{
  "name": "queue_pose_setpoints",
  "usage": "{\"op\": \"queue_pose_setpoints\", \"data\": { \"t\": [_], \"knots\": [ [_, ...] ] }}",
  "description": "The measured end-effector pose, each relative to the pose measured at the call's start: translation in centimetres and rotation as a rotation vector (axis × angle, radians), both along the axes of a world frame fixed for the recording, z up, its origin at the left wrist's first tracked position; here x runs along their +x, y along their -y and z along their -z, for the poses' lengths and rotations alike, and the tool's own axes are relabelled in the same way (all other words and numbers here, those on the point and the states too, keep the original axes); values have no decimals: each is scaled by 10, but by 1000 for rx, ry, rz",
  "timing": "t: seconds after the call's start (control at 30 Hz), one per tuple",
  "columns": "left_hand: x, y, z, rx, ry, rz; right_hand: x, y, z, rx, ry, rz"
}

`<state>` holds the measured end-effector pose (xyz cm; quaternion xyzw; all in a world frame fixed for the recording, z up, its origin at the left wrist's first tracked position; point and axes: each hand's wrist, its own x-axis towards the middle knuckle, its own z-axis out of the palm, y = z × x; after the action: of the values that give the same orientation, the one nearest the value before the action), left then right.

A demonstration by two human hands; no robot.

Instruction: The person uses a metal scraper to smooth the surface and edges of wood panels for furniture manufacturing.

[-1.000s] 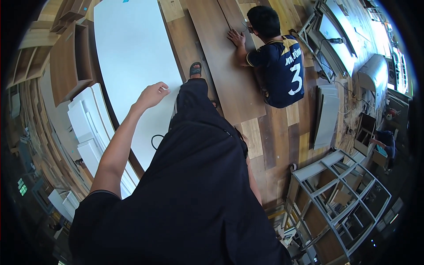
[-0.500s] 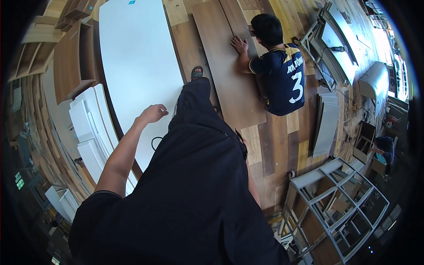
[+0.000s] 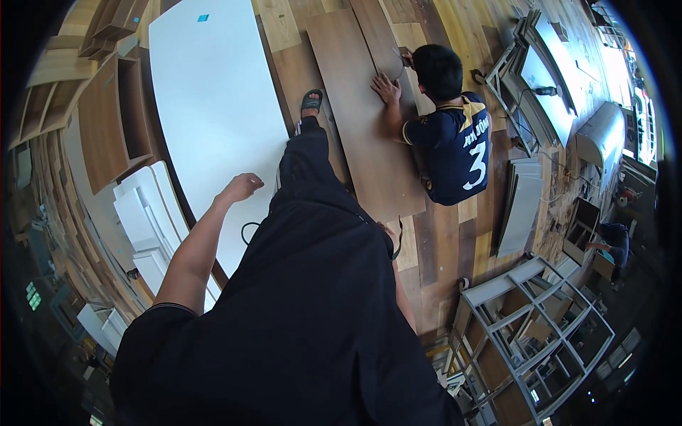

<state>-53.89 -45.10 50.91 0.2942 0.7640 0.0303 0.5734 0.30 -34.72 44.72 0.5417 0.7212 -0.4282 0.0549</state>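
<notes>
Head view: the wearer's black clothing [image 3: 305,298] is seen from above, and clock directions are taken from the picture's middle.
Left hand [image 3: 243,188]: held between nine and ten o'clock, its fingers loosely bent and clamped on nothing visible; whether the panel below is touched cannot be told.
White panel [image 3: 213,106]: laid between ten and eleven o'clock, nearest the left hand, and marked by a small blue tag [image 3: 204,18] near its far end.
Right hand [image 3: 387,236]: placed near four o'clock, mostly hidden by clothing; whether its fingers are apart or closed cannot be told.
Brown board [image 3: 369,156]: laid at about twelve o'clock, right of the sandalled foot [image 3: 310,103].
Co-worker [image 3: 455,135]: seated low between one and two o'clock, one hand [image 3: 387,89] spread on the brown board.
Brown cabinet [image 3: 106,121]: seen toward ten o'clock.
Metal frame [image 3: 529,280]: stood toward four o'clock.
</notes>
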Motion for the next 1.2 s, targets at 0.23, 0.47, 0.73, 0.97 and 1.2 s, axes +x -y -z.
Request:
{"op": "queue_pose_setpoints", "data": {
  "t": [0.23, 0.47, 0.73, 0.97, 1.2],
  "knots": [
    [-117, -86, 20, 17, 42, -158, -144, -109, -32, -626, -275, 1041],
    [-227, -226, 0, 25, -30, -66, -272, -244, -94, -475, -515, 1149],
    [-279, -372, -18, 199, -77, -20, -296, -226, -105, -425, -482, 1288],
    [-223, -385, -37, 313, 57, -1, -213, -66, -20, -467, 51, 1234],
    [-220, -296, -23, 75, 4, 110, -193, -12, 54, -314, 22, 1310]
  ]
}}
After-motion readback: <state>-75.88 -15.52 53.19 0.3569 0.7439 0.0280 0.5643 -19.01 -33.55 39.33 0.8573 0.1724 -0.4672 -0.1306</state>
